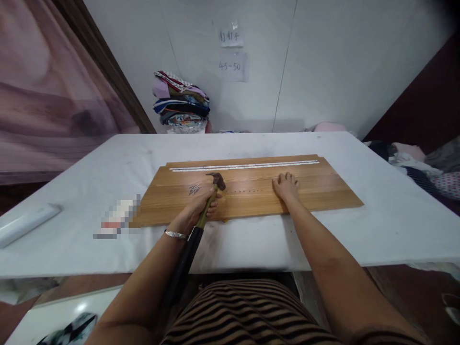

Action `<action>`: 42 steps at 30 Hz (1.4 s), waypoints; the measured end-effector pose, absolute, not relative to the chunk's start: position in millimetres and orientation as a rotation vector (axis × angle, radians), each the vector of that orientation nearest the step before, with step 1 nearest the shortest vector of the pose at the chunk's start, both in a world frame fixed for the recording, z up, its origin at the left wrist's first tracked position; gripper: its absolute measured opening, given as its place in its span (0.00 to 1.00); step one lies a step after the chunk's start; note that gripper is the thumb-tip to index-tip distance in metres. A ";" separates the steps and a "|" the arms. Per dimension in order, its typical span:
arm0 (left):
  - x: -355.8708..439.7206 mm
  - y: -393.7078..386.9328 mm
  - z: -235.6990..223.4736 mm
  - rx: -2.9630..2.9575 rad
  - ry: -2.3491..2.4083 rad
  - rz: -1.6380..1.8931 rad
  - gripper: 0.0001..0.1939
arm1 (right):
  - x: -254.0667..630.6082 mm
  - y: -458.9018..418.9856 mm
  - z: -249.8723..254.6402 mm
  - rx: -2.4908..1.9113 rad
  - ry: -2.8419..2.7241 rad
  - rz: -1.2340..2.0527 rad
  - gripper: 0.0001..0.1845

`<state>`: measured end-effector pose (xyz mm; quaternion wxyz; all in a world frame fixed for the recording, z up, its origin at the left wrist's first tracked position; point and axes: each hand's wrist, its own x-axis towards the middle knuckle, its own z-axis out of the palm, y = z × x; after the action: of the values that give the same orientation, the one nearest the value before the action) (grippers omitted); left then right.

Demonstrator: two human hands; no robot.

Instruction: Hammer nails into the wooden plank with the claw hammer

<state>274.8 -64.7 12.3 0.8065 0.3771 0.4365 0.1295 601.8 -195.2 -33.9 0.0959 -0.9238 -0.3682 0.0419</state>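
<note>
My left hand (203,203) is wrapped round the upper handle of a claw hammer (204,215). The metal head points away from me, over the board, and the black grip runs back along my forearm. On the wooden board (251,203) my right hand (286,186) rests with its fingers apart and slightly bent; I see nothing in it. A small pile of loose nails (194,189) lies left of the hammer head. Between the hammer and my right hand runs a row of small dark dots (246,191), too small to tell whether nails or holes.
Two white marked strips (244,166) lie along the board's far side. The board is on a white-covered table (251,244). A white roll (28,223) and a blurred-out object (120,215) are at left. Folded clothes (182,103) are stacked by the wall.
</note>
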 end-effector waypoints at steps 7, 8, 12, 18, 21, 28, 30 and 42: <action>275.6 -67.9 24.6 0.831 0.980 0.221 0.20 | 599.7 -195.8 -31.9 -2.736 -1.093 0.121 0.33; 275.9 -68.8 26.3 0.828 0.980 0.221 0.20 | 599.4 -195.9 -31.5 -2.738 -1.092 0.122 0.33; 276.5 -72.0 30.7 0.815 0.987 0.253 0.19 | 598.3 -196.3 -30.1 -2.743 -1.081 0.124 0.33; 276.6 -69.6 23.5 0.825 1.000 0.236 0.20 | 597.7 -197.2 -28.5 -2.726 -1.090 0.124 0.32; 275.7 -67.4 19.5 0.821 0.990 0.258 0.20 | 597.5 -197.5 -28.4 -2.722 -1.086 0.123 0.33; 273.0 -67.0 22.4 0.816 0.954 0.229 0.20 | 595.7 -197.8 -25.6 -2.737 -1.084 0.138 0.33; 274.9 -68.0 22.8 0.818 0.986 0.239 0.20 | 595.7 -197.7 -25.3 -2.741 -1.086 0.145 0.33; 274.0 -66.9 18.0 0.833 0.984 0.265 0.20 | 597.4 -197.0 -28.8 -2.733 -1.078 0.140 0.33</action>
<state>274.0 -66.9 18.0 0.7913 0.3870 0.4572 0.1231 597.4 -197.0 -28.8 0.1001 -0.9246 -0.3645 0.0475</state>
